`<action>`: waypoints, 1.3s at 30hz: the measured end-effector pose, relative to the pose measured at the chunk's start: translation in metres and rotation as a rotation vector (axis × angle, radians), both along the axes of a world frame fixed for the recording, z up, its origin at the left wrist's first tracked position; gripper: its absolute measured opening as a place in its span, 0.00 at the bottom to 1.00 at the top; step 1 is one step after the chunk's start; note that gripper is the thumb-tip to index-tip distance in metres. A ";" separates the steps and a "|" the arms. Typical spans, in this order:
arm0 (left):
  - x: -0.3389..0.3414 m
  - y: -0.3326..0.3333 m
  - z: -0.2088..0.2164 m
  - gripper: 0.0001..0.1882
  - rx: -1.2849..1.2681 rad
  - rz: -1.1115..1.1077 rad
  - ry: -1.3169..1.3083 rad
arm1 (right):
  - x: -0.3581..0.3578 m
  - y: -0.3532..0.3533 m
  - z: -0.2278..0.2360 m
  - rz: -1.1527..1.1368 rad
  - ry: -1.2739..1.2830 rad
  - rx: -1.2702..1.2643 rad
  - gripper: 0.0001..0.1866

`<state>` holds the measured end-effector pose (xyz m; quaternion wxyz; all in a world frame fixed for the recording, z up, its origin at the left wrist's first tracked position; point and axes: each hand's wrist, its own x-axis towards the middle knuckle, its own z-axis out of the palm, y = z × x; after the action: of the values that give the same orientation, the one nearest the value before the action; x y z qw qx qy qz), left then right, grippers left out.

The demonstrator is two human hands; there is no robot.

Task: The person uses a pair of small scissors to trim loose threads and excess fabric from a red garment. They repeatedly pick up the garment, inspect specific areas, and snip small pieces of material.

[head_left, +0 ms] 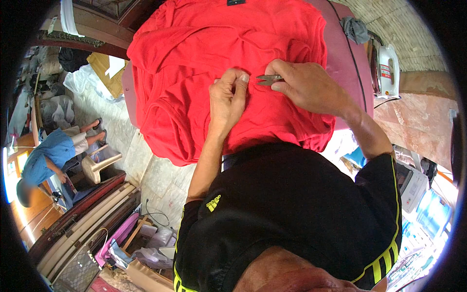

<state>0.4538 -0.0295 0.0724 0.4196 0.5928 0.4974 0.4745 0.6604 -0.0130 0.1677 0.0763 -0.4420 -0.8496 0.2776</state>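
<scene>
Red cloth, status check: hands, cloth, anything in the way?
Left hand pinched shut, anything held too small to tell. Right hand gripping snips, pointing toward left hand. Red cloth rumpled beneath both. Gap between looks unobstructed.

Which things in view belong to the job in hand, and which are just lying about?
Likely the job:
- crumpled red fabric, left hand pinched over it
- small metal scissors in the right hand
- maroon work surface underneath

Seemingly lying about:
- white iron
- crumpled grey cloth
- cream plastic stool
</scene>
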 end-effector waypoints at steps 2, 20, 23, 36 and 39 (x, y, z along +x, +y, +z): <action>-0.003 -0.002 -0.002 0.07 -0.031 -0.040 0.033 | -0.004 -0.002 -0.001 0.009 0.056 0.059 0.12; 0.000 0.000 0.009 0.03 0.291 -0.018 0.112 | -0.023 0.009 -0.004 0.124 -0.077 0.189 0.12; -0.002 0.000 0.007 0.03 0.248 -0.049 0.100 | -0.022 0.011 -0.006 0.126 -0.079 0.147 0.11; -0.105 -0.063 0.037 0.03 -0.168 -0.205 0.108 | 0.003 0.008 0.001 0.008 0.295 -0.094 0.16; -0.132 -0.087 0.072 0.11 -0.450 -0.579 0.497 | 0.001 0.015 -0.014 0.039 0.425 0.102 0.15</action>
<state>0.3218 -0.1166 0.1440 0.5217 0.6976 0.4874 0.0603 0.6610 0.0015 0.1540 0.2708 -0.3525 -0.8357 0.3225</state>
